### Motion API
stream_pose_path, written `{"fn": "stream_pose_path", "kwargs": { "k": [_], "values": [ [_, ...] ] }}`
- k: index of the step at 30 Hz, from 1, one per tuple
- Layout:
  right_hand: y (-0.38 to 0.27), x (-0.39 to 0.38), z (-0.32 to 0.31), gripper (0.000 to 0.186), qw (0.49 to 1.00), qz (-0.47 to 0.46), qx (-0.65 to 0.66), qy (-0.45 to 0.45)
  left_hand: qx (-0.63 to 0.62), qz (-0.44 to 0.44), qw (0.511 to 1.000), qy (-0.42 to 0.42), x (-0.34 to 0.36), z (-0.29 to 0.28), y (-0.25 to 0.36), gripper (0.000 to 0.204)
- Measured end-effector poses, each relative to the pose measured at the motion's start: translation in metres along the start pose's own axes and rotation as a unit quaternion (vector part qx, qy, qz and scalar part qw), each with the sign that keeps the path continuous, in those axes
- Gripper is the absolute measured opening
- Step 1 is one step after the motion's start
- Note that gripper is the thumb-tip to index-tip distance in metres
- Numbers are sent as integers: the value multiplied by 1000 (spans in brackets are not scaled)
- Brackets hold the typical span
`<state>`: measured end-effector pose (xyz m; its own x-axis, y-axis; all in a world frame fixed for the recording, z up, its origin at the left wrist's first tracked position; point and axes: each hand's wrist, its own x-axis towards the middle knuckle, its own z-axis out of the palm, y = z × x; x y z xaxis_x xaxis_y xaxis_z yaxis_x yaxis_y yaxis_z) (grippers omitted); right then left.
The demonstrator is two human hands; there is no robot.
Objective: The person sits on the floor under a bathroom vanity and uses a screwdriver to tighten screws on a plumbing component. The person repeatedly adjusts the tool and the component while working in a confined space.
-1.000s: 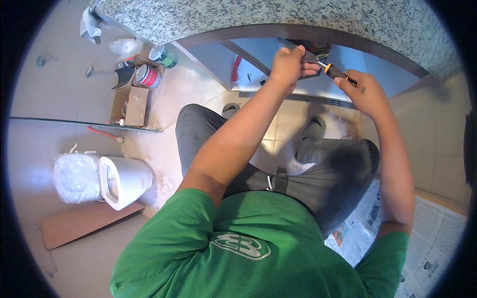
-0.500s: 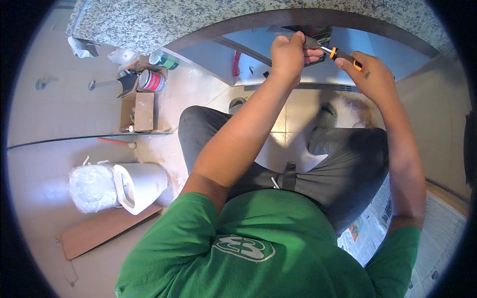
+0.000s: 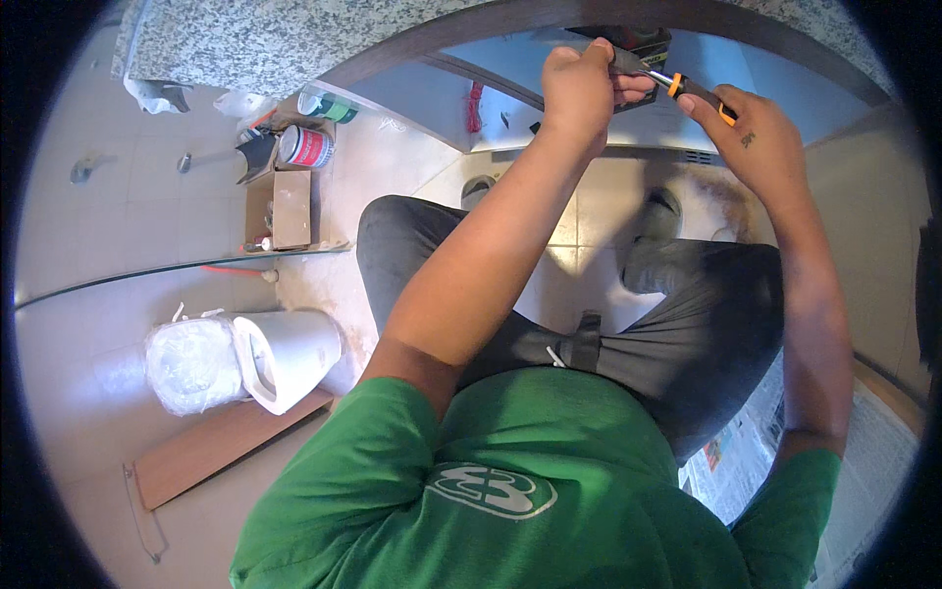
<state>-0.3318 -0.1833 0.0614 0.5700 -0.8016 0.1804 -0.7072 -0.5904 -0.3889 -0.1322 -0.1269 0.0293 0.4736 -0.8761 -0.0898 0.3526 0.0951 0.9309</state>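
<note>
Under the curved edge of the granite counter, my right hand (image 3: 751, 133) is wrapped round the black and orange handle of a chisel (image 3: 662, 79). Its shiny neck and flat grey blade point left toward my left hand (image 3: 579, 93). My left thumb and fingers close on the blade; its tip is hidden behind them. Just beyond my hands, inside the open cabinet (image 3: 765, 79), lies a dark box-like object (image 3: 643, 44) with green marks, partly covered by my left hand. A red coiled cord (image 3: 474, 108) hangs at the cabinet's left side wall.
The granite counter (image 3: 294, 39) overhangs from above. To the left stand a paint can (image 3: 306, 146), a green-and-white can (image 3: 329, 106) and a cardboard box (image 3: 292, 211). A glass panel edge (image 3: 147, 270), a toilet (image 3: 294, 358) and a wooden board (image 3: 221, 447) are nearer.
The view has shifted slightly, so both hands appear a little higher and farther right. The hold on the chisel looks the same.
</note>
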Motion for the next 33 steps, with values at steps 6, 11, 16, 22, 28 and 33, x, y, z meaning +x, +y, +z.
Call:
{"fn": "stream_pose_path", "kwargs": {
  "k": [6, 11, 16, 22, 28, 33],
  "values": [
    [-3, 1, 0, 68, 1000, -8, -15, 20, -2, 9, 1000, -7, 8, -1, -1, 28],
    [-4, -1, 1, 69, 1000, 10, -2, 16, -13, 13, 1000, -6, 6, -1, -2, 27],
    [-8, 1, -4, 68, 1000, 12, -24, -8, -9, 10, 1000, -6, 5, 0, 2, 27],
    [-10, 3, -7, 70, 999, -12, -21, 27, -30, 1, 999, -11, 10, -4, 3, 26],
    [-9, 1, -12, 71, 999, -17, -30, 22, -28, -3, 1000, -4, 8, -3, 5, 26],
    [-15, 0, -14, 71, 1000, 0, -23, 8, -29, -6, 999, -25, 6, -5, 7, 26]
  ]
}}
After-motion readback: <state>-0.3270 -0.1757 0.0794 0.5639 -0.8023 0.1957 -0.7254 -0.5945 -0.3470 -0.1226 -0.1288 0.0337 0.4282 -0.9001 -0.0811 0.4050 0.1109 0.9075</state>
